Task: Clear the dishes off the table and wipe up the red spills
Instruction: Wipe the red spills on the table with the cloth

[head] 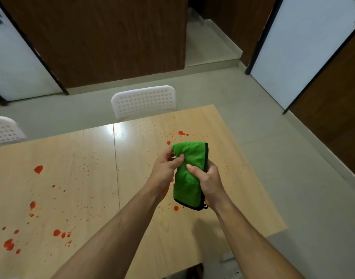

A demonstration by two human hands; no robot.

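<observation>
A folded green cloth (187, 174) with a dark edge hangs in the air above the right half of the light wooden table (88, 178). My left hand (165, 168) pinches its upper left part. My right hand (207, 181) grips its middle from the right. Red spills dot the tabletop: a blot at the left (38, 169), larger blots near the front left corner (8, 244), drops beyond the cloth (180, 133) and one below it (176, 208). No dishes are in view on the table.
Two white perforated chairs stand at the table's far side, one at the middle (143, 100) and one at the left (3, 129). Grey floor runs along the table's right edge. Brown panels and white doors lie beyond.
</observation>
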